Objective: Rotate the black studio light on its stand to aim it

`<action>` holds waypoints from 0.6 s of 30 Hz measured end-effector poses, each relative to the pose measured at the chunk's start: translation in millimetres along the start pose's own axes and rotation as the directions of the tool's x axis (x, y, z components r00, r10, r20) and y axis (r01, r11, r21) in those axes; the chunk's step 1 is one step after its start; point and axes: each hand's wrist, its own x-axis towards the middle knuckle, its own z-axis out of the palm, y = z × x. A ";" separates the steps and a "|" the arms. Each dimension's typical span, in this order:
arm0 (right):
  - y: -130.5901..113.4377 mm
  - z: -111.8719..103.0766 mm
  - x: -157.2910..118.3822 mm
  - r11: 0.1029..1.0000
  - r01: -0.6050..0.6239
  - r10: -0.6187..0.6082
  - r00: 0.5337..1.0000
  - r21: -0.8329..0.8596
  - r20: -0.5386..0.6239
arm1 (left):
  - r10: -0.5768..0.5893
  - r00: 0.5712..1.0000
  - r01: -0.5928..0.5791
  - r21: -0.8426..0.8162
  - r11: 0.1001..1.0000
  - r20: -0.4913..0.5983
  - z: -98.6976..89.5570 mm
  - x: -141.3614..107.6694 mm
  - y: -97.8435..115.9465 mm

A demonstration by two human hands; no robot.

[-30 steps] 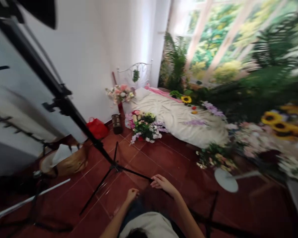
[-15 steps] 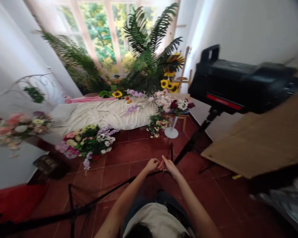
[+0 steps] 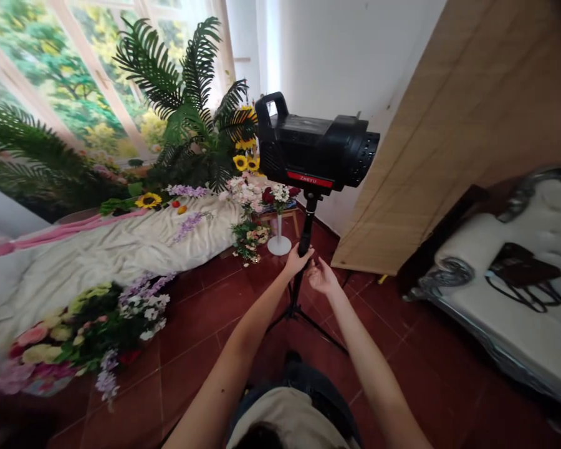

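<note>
A black studio light [image 3: 315, 149] with a red strip sits on top of a black light stand [image 3: 296, 290], whose legs spread on the floor in front of me. My left hand [image 3: 297, 260] is wrapped round the upper part of the pole, below the lamp. Just right of the pole, my right hand [image 3: 322, 277] has its fingers bent in towards it, close to my left hand. Whatever lies between those fingers is too small to make out.
A white draped bed [image 3: 177, 240] with flowers stands left, a flower arrangement [image 3: 88, 330] before it. Behind are a palm [image 3: 187, 118] and a white flower stand [image 3: 279, 244]. To the right are a tan hanging panel [image 3: 402, 156] and a white sofa [image 3: 518, 312] bearing a dark bag [image 3: 523, 268].
My view has turned right, bringing the sofa into sight and the lamp nearer the middle. My hands, close together before the pole earlier, are now at it, the left one gripping it.
</note>
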 end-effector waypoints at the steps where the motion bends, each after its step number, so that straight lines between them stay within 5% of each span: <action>1: -3.2 1.6 1.9 0.997 0.006 -0.009 0.999 -0.079 -0.040 | -0.007 1.000 0.007 0.017 1.000 -0.028 3.8 1.4 -0.6; 4: -8.7 4.0 6.4 0.924 -0.003 -0.064 0.985 -0.381 -0.163 | -0.016 0.990 0.024 0.057 0.998 -0.137 10.5 2.2 -2.2; 7: -11.2 1.6 6.9 0.686 -0.004 -0.204 0.959 -0.728 -0.198 | -0.007 0.979 0.023 0.078 0.997 -0.203 13.6 1.2 -1.7; 10: -13.3 -6.7 3.4 0.133 -0.015 -0.470 0.879 -0.991 -0.077 | -0.025 0.979 0.037 0.060 0.998 -0.204 15.0 -0.1 1.5; 12: -15.1 -15.1 0.0 -0.221 -0.103 -0.586 0.809 -0.970 0.048 | -0.050 0.977 0.057 0.029 0.998 -0.208 15.3 -1.2 3.9; 13: -16.1 -19.4 -1.4 -0.318 -0.159 -0.616 0.784 -0.935 0.077 | -0.060 0.975 0.066 0.018 0.998 -0.214 15.4 -1.8 4.7; 15: -18.1 -25.8 -2.3 -0.325 -0.232 -0.644 0.764 -0.917 0.035 | -0.064 0.972 0.069 0.015 0.997 -0.228 15.4 -2.7 5.0; 18: -21.3 -25.4 2.4 0.000 -0.202 -0.564 0.809 -0.979 -0.167 | -0.031 0.972 0.044 0.048 0.998 -0.233 15.0 -2.3 2.4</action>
